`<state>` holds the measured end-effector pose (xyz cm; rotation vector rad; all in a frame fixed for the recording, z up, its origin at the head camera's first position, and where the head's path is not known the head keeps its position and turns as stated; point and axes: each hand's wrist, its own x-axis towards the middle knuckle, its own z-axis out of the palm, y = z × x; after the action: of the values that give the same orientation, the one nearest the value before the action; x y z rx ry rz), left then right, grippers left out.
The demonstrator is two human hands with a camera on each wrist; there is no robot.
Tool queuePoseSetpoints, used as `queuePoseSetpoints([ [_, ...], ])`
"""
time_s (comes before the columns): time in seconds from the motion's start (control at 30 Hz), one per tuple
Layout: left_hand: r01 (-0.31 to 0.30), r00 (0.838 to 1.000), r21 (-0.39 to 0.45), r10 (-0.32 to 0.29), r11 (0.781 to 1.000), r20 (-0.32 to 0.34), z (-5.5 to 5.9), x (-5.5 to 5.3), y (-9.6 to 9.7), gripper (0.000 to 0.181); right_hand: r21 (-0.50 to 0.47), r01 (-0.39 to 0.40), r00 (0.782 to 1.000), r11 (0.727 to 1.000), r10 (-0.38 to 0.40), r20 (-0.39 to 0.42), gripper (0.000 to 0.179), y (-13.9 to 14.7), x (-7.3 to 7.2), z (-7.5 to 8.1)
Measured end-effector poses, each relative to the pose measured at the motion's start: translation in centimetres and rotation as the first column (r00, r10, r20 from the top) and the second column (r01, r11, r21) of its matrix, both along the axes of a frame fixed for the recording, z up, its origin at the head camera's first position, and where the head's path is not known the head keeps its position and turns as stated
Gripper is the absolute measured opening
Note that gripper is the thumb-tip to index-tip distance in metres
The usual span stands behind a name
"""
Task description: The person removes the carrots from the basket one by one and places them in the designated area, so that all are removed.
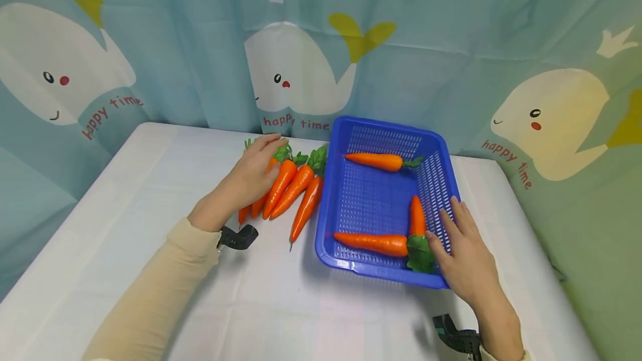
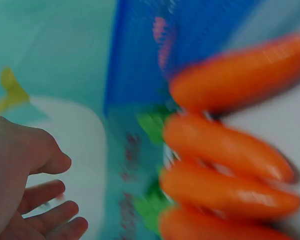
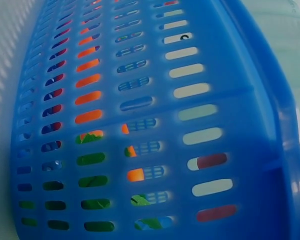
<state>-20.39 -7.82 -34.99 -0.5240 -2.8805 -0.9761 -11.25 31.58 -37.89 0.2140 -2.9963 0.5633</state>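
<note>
My left hand (image 1: pixel 256 169) is over a row of orange carrots (image 1: pixel 296 185) with green tops, to the left of a blue plastic basket (image 1: pixel 323 222). In the left wrist view its thumb and fingers stand apart and hold nothing, to one side of the blurred carrots (image 2: pixel 230 192). At the basket's right rim, my right hand (image 1: pixel 466 255) rests with fingers extended and the thumb reaching inside. Within the basket lie three carrots: one carrot (image 1: pixel 376 161) at the back, another carrot (image 1: pixel 373 243) in front, and a third carrot (image 1: pixel 417 216) pointing away, near the right thumb.
A white-covered table (image 1: pixel 281 305) bears everything. Behind it hangs a pale blue curtain (image 1: pixel 426 27) printed with whales, close to the basket's back edge. The slotted basket wall (image 3: pixel 155 115) fills most of the right wrist view.
</note>
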Motion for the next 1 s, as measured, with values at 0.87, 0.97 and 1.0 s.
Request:
queuePoseSetpoints([
  [0.87, 0.505, 0.858, -0.216, -0.513, 0.836, 0.019, 3.1, 2.2, 14.9, 0.048, 0.049, -0.092, 0.99, 0.995, 0.097, -0.107, 0.065, 0.0, -0.1, -0.2],
  [0.97, 0.528, 0.846, -0.23, -0.529, 0.818, 0.063, 2.8, 2.3, 15.9, 0.047, 0.057, -0.105, 0.988, 0.993, 0.111, -0.107, 0.065, 0.0, -0.1, -0.3],
  [1.0, 0.534, 0.844, -0.228, -0.531, 0.814, 0.08, 2.8, 2.2, 16.2, 0.047, 0.058, -0.107, 0.988, 0.993, 0.112, -0.104, 0.065, 0.1, 0.0, -0.4],
])
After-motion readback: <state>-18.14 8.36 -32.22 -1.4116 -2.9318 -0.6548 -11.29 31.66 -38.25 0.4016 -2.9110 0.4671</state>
